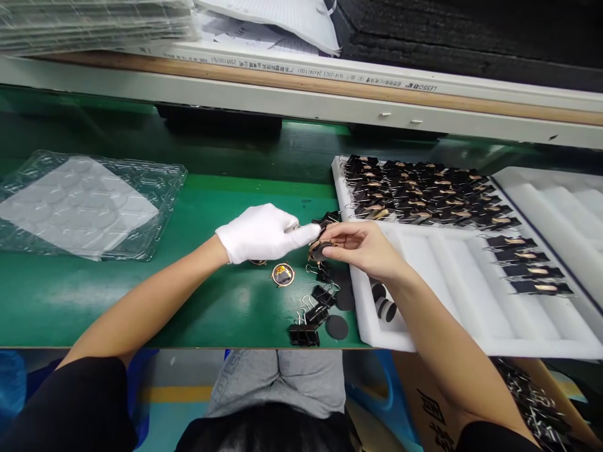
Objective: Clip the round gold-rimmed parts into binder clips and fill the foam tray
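Note:
My left hand (268,233), in a white glove, has curled fingers and a thumb stretched toward my right hand. A bit of metal shows between its fingers, too small to name. My bare right hand (365,248) pinches a round gold-rimmed watch case (319,251) with a dark disc at its face. Just beyond the fingertips is a black binder clip (328,218). Below my left hand lies another watch case (283,274), and a further one is partly hidden under the glove. Several black binder clips (316,314) and dark round discs (336,327) lie nearer the table edge.
To the right, a white foam tray (443,282) holds rows of clipped watch cases (419,191) and some loose discs (386,309). A clear plastic tray (169,188) with a white sheet (78,207) lies left. A shelf (301,94) spans the back; a box of clips (537,402) stands below.

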`<state>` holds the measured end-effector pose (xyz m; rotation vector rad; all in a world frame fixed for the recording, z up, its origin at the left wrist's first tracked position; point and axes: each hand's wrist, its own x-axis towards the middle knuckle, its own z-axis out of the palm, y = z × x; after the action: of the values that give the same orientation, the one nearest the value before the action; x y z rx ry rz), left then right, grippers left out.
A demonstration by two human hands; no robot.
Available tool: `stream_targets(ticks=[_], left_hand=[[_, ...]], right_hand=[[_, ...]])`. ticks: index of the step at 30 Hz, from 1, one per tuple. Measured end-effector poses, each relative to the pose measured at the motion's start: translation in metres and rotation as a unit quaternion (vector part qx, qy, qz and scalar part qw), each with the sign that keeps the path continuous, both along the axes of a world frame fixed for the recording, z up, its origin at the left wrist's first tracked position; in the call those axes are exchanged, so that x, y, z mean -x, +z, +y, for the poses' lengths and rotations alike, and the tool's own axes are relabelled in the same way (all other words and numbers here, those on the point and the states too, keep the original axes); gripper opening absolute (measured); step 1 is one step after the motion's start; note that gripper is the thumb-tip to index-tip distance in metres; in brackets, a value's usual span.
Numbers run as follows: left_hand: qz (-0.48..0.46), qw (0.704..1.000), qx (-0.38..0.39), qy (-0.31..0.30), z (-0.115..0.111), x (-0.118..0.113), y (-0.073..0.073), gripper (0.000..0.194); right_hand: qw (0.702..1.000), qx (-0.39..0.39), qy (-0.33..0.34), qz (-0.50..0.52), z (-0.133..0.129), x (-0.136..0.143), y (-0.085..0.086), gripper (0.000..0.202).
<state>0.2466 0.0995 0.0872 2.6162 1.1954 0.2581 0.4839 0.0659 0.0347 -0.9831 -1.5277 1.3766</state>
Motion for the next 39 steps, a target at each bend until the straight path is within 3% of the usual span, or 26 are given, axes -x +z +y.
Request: stream_targets(ticks=[4, 9, 16, 21, 28, 35, 37, 39], left_hand=[[-0.008, 1.0, 0.007, 0.014, -0.004, -0.004, -0.001, 0.067], [-0.042, 0.998, -0.015, 0.036, -0.003, -0.007, -0.01, 0.058], [-0.199, 0.978, 0.052, 0.043, -0.004, -0.01, -0.007, 0.052], [-0.218, 0.97, 0.104, 0.033, -0.011, -0.017, -0.013, 0.052], [-0.207, 0.973, 0.095, 0.037, -0.011, -0.02, -0.021, 0.053], [-0.185, 0.965, 0.184, 0.006, -0.004, -0.008, -0.01, 0.057], [-0.15, 0.979, 0.138, 0.002, 0.007, 0.001, -0.005, 0.063], [-0.062, 0.998, 0.027, 0.019, 0.018, 0.01, -0.005, 0.063]], right_hand=[[1.0, 0.018, 0.004, -0.012, 0.0, 0.0, 0.001, 0.027], [0.999, 0.037, 0.008, 0.016, 0.001, -0.003, 0.002, 0.028], [0.961, 0.073, -0.168, 0.208, 0.009, -0.002, 0.003, 0.03], [0.962, 0.055, -0.195, 0.182, 0.009, 0.003, -0.003, 0.038], [0.968, 0.034, -0.187, 0.167, 0.005, 0.009, -0.005, 0.04], [0.964, 0.047, -0.198, 0.17, 0.007, 0.006, -0.002, 0.042], [0.956, 0.068, -0.197, 0.208, 0.008, 0.003, 0.0, 0.041], [0.945, 0.086, -0.196, 0.248, 0.01, -0.001, 0.001, 0.038]])
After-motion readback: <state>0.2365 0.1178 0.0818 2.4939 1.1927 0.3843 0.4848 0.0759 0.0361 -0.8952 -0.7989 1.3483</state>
